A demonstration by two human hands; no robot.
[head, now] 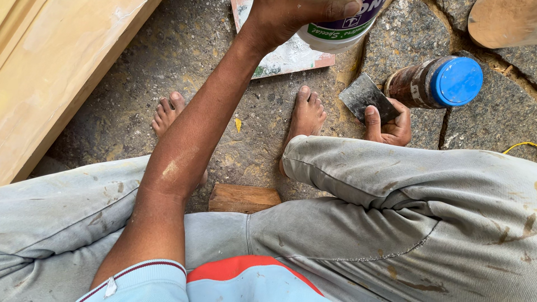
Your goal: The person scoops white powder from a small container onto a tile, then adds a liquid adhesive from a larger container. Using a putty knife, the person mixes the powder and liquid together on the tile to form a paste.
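My left hand (pixel 285 19) reaches forward across my knee and grips a white plastic tub (pixel 335 34) with a purple and green label at the top edge of the view. The tub is over a flat board smeared with white paste (pixel 285 59). My right hand (pixel 391 127) rests low beside my right knee and holds a metal scraper blade (pixel 363 95), thumb pressed on it. Just right of the scraper, a brown-stained jar with a blue lid (pixel 436 83) lies on its side on the stone floor.
A wide pale wooden plank (pixel 50 72) slants along the left. A small wooden block (pixel 243 198) sits between my legs, and my bare feet are on the rough stone paving (pixel 184 50). A rounded wooden piece (pixel 503 22) is at top right; a yellow cord (pixel 517 146) is at the right edge.
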